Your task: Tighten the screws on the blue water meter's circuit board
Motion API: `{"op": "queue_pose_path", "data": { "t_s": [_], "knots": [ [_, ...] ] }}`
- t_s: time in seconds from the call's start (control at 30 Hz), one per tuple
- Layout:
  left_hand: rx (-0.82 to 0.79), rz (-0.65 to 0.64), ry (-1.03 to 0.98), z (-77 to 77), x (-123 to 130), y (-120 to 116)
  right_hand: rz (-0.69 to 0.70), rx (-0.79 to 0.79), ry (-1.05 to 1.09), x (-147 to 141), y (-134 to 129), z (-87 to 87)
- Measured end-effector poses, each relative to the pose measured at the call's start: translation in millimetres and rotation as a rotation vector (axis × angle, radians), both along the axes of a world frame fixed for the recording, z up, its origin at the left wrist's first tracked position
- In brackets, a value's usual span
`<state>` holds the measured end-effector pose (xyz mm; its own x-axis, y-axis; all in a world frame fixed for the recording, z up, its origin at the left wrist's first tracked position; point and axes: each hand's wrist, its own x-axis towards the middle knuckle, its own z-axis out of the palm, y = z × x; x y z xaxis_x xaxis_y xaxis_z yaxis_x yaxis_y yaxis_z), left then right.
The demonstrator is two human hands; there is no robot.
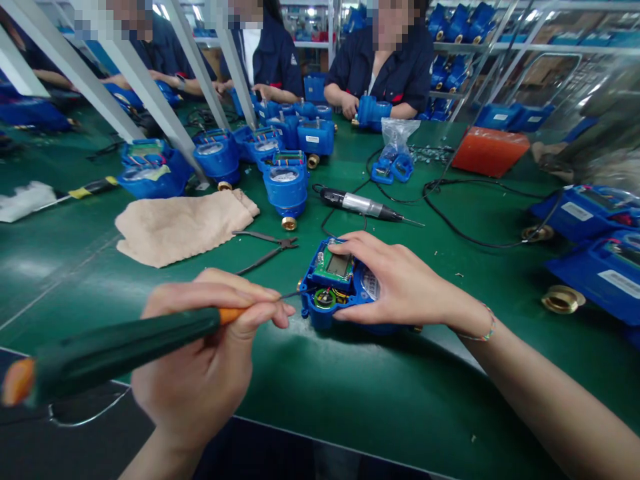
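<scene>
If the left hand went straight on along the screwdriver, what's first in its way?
Most likely the left hand would meet the side of the open blue meter; the screwdriver overlaps it in view, though contact is unclear.

The left hand (200, 367) holds a green-and-orange screwdriver (130, 348), its shaft tip at an opened blue meter (336, 283), which the right hand (400, 280) grips on the desk (410, 407). From the meter, pliers (286, 245) (handles spread) lie toward ten o'clock, a corded driver (357, 203) toward one.

I can read nothing over my feed: the dial (371, 285) on the held meter (321, 320) and white labels (577, 211) on other meters (585, 268) are too blurred.
</scene>
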<state>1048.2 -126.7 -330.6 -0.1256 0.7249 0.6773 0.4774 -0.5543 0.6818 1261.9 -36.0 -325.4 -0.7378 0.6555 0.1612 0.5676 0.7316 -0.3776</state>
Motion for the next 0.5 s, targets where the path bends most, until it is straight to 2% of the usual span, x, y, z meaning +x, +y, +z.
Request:
{"op": "queue_pose_path", "data": {
  "t_s": [0.07, 0.17, 0.27, 0.37, 0.5],
  "knots": [
    [0.046, -0.030, 0.028, -2.0, 1, 1, 0.001, -0.007, -0.003, -1, 0, 0.3],
    [0.029, -0.010, 0.078, -5.3, 3, 2, 0.007, -0.011, -0.006, -2, 0, 0.8],
    [0.046, -0.021, 0.042, -9.5, 5, 1, 0.002, -0.012, -0.009, -3, 1, 0.8],
    [0.129, -0.041, 0.037, -16.0, 7, 0, 0.000, -0.006, 0.008, -3, 2, -0.1],
    [0.204, -0.102, 0.183, -25.8, 4, -2, -0.004, -0.006, 0.016, -2, 3, -1.6]
  ]
}}
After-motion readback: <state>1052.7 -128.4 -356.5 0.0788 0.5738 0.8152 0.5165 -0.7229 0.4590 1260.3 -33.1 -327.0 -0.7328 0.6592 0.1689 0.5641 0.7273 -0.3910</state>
